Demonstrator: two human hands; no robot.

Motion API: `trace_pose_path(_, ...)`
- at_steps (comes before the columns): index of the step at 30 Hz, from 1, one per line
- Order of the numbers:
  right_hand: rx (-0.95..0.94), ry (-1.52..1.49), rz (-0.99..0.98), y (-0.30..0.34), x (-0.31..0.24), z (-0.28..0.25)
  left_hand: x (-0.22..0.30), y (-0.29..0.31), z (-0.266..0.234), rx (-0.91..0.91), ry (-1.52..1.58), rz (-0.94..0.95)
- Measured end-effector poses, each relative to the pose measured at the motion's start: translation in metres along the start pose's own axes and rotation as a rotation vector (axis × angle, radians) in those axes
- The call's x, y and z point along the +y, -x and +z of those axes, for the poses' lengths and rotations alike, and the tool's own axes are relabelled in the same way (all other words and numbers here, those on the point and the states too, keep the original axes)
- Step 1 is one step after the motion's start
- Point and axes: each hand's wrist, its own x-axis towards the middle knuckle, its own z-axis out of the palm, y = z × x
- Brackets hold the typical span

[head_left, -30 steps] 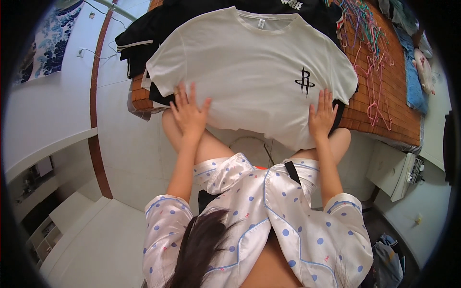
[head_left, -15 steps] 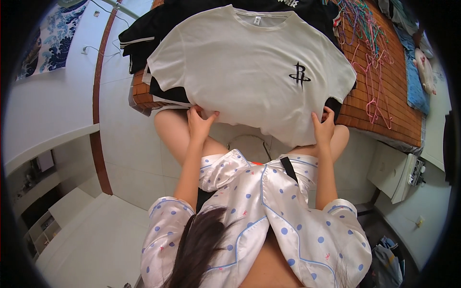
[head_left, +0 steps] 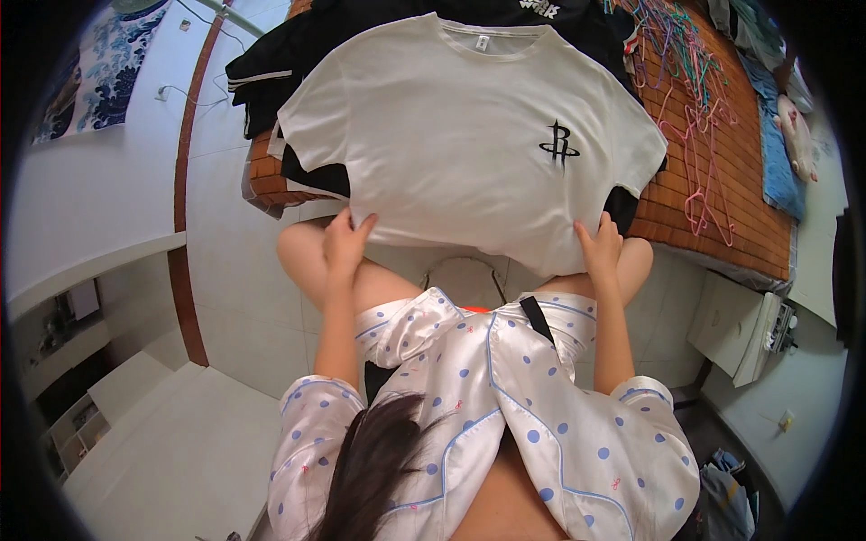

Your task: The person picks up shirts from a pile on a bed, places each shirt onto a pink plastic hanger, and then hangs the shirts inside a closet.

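A white T-shirt [head_left: 460,135] with a small black emblem on its chest lies spread face up, its collar away from me and its hem toward me. At the hem's left corner, my left hand [head_left: 345,242] pinches the cloth between thumb and fingers. The right corner of the hem is gripped by my right hand [head_left: 600,243] in the same way. Between my hands the hem hangs over the near edge, above my lap. Beneath the T-shirt are black garments [head_left: 338,32], showing at its far side and under both sleeves.
The clothes lie on a brown slatted mat [head_left: 681,194] covering a bed-like surface. Tangled coloured hangers [head_left: 699,135] are at the right, beside a blue cloth [head_left: 783,176] and a pink plush toy [head_left: 796,135]. A white cabinet [head_left: 735,325] stands at the lower right.
My left hand has moved left and slightly nearer me, drawing the hem outward. My right hand has shifted slightly left and down. The hem looks straighter on the left.
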Motion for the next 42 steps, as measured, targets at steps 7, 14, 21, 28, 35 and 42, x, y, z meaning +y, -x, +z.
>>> trace_pose_path(7, -0.103, 0.141, -0.03, 0.02, -0.009, -0.014, 0.024, 0.01, -0.031, -0.004, -0.545, 0.088)
trace_pose_path(14, 0.003, 0.078, -0.081, 0.025, -0.036, -0.052, 0.084, 0.0, -0.021, 0.587, -0.309, 0.526)
trace_pose_path(21, 0.168, -0.048, -0.51, -0.068, -0.151, 0.042, 0.172, -0.039, 0.103, 0.386, -0.404, 0.955)
trace_pose_path(28, 0.246, 0.169, -0.565, -0.105, -0.106, 0.043, 0.154, -0.055, 0.125, 0.497, -0.543, 0.698)
trace_pose_path(35, 0.386, 0.233, -0.201, -0.142, 0.003, 0.028, 0.156, -0.049, 0.122, 0.465, -0.571, 0.684)
trace_pose_path(42, 0.44, 0.195, -0.148, -0.144, 0.019, 0.036, 0.158, -0.05, 0.127, 0.499, -0.61, 0.682)
